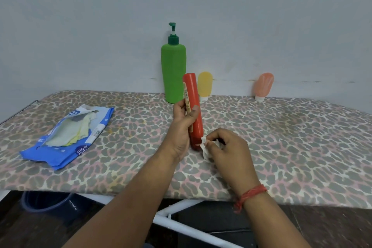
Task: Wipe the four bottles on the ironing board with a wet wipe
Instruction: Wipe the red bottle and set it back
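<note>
My left hand (182,127) grips a tall red bottle (193,94) and holds it nearly upright above the ironing board (281,143). My right hand (227,149) pinches a crumpled white wet wipe (204,148) against the bottle's lower end. A big green pump bottle (173,72) stands at the back by the wall. Just right of it a small yellow bottle (205,84) stands cap down. Further right a small orange-pink bottle (263,85) leans cap down against the wall.
A blue wet-wipe pack (66,137), torn open with wipes showing, lies on the left of the leopard-print board. The wall rises right behind the bottles. Below the front edge are white board legs (181,223) and a dark bucket (46,201).
</note>
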